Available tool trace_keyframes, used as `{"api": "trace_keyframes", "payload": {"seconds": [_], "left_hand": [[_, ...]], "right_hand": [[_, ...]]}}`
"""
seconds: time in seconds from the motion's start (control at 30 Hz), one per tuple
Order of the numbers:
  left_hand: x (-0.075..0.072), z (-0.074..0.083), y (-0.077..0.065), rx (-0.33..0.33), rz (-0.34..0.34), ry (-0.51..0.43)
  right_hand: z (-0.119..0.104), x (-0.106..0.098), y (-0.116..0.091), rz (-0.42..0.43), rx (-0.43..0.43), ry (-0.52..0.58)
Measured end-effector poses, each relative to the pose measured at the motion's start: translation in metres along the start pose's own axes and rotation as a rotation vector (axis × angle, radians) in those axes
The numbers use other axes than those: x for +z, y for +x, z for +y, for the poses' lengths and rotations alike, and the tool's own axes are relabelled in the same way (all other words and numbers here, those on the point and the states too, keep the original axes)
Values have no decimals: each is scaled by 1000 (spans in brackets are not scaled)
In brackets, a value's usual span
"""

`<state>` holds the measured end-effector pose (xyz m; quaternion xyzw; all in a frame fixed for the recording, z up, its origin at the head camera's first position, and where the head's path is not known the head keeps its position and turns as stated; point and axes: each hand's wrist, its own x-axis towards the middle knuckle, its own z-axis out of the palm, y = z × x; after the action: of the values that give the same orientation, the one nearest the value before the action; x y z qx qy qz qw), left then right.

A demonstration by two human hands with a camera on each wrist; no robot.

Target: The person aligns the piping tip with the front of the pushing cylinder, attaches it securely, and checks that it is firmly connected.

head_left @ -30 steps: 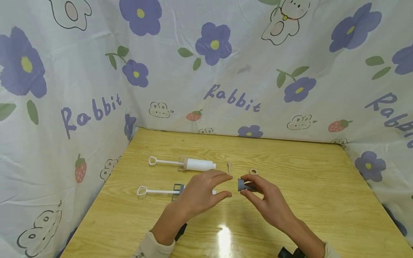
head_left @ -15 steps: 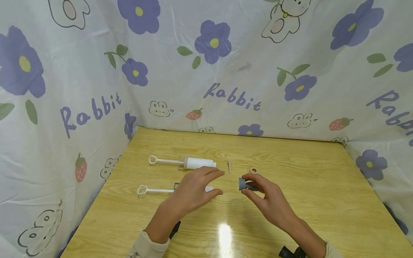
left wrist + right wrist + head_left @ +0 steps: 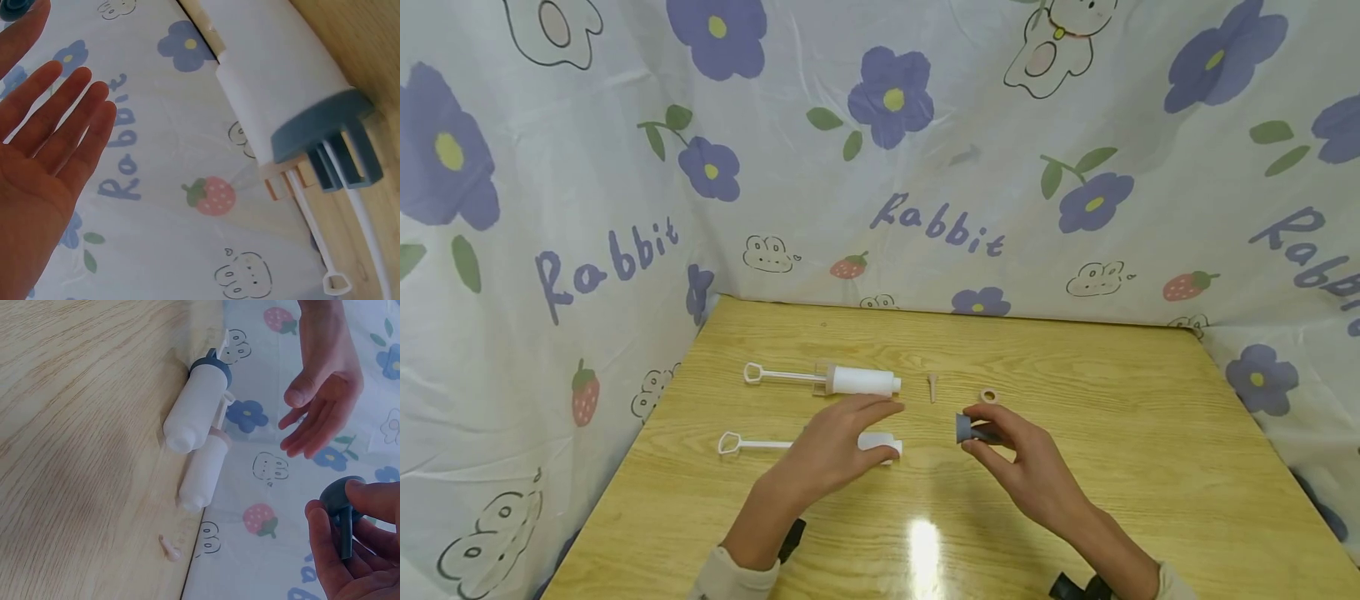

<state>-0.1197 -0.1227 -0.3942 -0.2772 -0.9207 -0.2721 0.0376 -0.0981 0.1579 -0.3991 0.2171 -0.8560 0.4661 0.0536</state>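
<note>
My right hand (image 3: 1026,462) pinches a blue-grey nozzle with a round collar (image 3: 340,495) between thumb and fingers; its narrow stem (image 3: 346,540) points toward the palm. Over the nearer white syringe (image 3: 880,446) hovers my left hand (image 3: 827,450), fingers spread and holding nothing. That hand hides the middle of the syringe in the head view. In the left wrist view the syringe's blue-grey end piece (image 3: 322,125) and white plunger rod show to the right of the hand. Behind lies a second syringe (image 3: 861,381) with a beige end piece.
A small beige nozzle (image 3: 932,387) and a beige ring (image 3: 989,396) lie on the wooden table (image 3: 1112,433), beyond the hands. A patterned cloth (image 3: 940,175) hangs along the table's back and left side.
My left hand has drawn away to the left from the right hand, uncovering the front end of the nearer syringe. The right hand stays almost in place with the nozzle.
</note>
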Motion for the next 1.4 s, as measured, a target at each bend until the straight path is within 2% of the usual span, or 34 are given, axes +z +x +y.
{"api": "trace_keyframes", "payload": {"seconds": [0.33,0.63,0.87,1.13,1.4], "left_hand": [[3,-10,-5,-20,17,-38],[1,-15,-10,-33,0,-78],[2,-22,-14,-70,10,-41],[7,-30,-15,-104,0,-52],[10,-39,-18,-113,8,-42]], "right_hand": [[-1,1,-1,-2,-9,9],[1,1,-2,2,7,-10],[1,2,-2,2,-7,-8],[0,3,-3,-6,-6,9],[0,3,-2,-2,-9,6]]}}
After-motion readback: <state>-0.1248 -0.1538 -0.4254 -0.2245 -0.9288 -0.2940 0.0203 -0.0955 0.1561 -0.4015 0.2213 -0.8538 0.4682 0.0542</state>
